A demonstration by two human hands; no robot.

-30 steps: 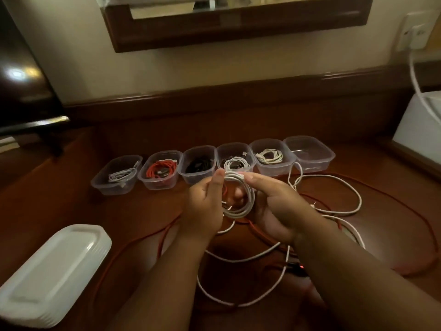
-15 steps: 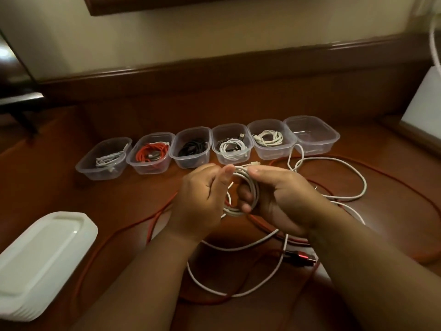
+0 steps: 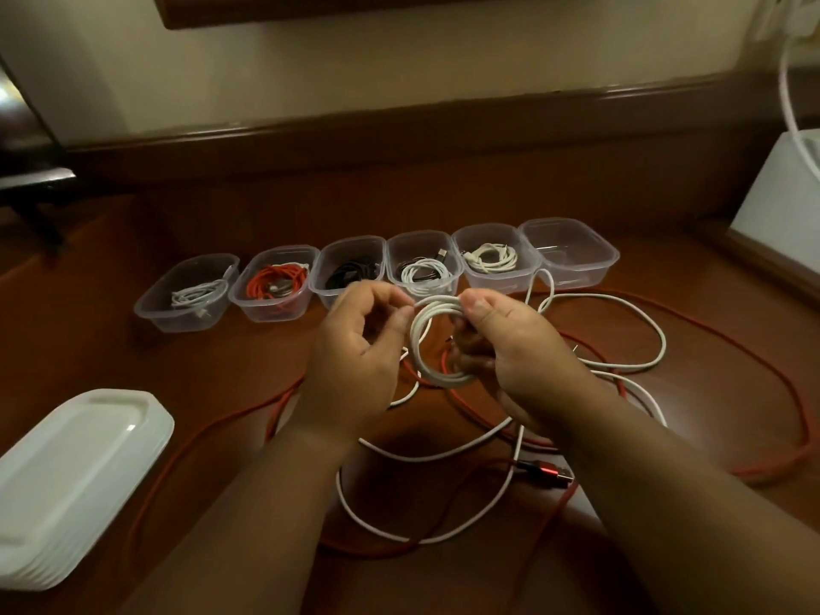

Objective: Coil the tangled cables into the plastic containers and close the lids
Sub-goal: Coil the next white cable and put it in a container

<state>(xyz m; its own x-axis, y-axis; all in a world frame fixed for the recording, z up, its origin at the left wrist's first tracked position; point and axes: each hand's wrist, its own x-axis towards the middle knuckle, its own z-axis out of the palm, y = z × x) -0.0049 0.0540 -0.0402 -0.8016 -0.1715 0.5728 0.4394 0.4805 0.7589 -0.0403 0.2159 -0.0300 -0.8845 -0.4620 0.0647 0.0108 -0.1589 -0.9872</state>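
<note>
The dark brown wooden tabletop (image 3: 488, 206) carried everything. At its near left lay a stack of white plastic lids (image 3: 75, 472); I could not count them. Across the far middle stood six clear plastic containers (image 3: 570, 253) in a row: five held one coiled cable each, and the rightmost looked empty. Two loose cables trailed over the near tabletop, a long red braided cable (image 3: 772, 379) and the uncoiled length of a white round cable (image 3: 621, 299).

The right hand (image 3: 514, 344) pinched the white cable's coil (image 3: 432, 344) between thumb and curled fingers, holding it above the tabletop, just near of the row. The left hand (image 3: 355, 352), fingers curled, pinched the strand at the coil's top left.

To do this step well, I judged the left hand should feed each turn the same size as the last, small enough for a container, while the right thumb clamped every new turn, and the trailing length should be drawn clear of the red cable first.
</note>
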